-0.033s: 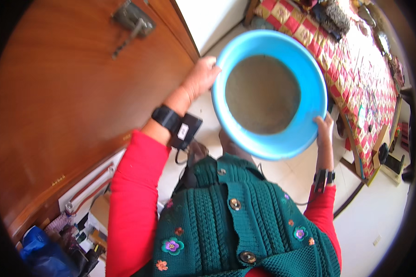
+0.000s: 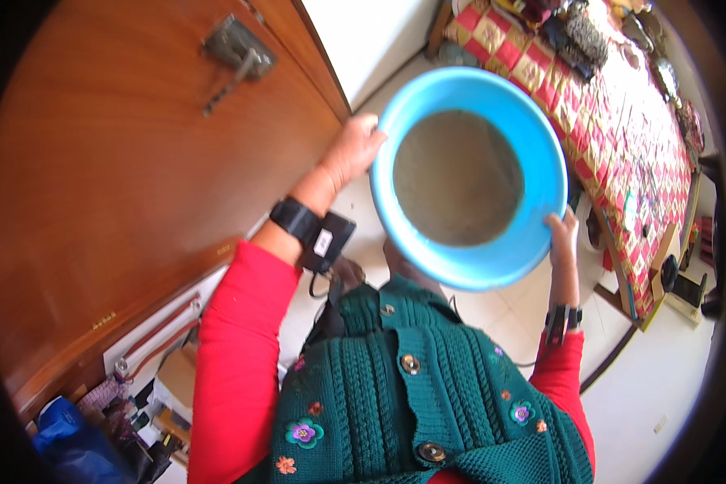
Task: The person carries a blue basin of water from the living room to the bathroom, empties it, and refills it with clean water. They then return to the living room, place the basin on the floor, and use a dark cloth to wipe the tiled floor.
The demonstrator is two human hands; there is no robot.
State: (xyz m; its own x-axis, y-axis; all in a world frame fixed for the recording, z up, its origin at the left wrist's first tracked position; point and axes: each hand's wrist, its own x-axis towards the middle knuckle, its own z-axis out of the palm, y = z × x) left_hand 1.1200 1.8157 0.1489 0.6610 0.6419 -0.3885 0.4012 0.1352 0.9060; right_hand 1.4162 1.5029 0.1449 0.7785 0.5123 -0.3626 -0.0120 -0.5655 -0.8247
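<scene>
I hold a light blue plastic basin of cloudy brownish water in front of my body. My left hand grips the upper-left rim, and my right hand grips the rim at the lower right. Black devices are strapped to both wrists, with cables hanging near them. Red sleeves and a green knitted garment with flowers show below the basin. My feet are mostly hidden beneath it.
A brown wooden door with a metal handle fills the left. At the right is a bed with a red checked cover and piled clothing. Bags and other items lie at the lower left, beside pipes. Pale floor tiles show beneath me.
The basin, my hands and most of the room sit slightly lower in the picture than in the earlier frame. Both hands keep their grip on the rim.
</scene>
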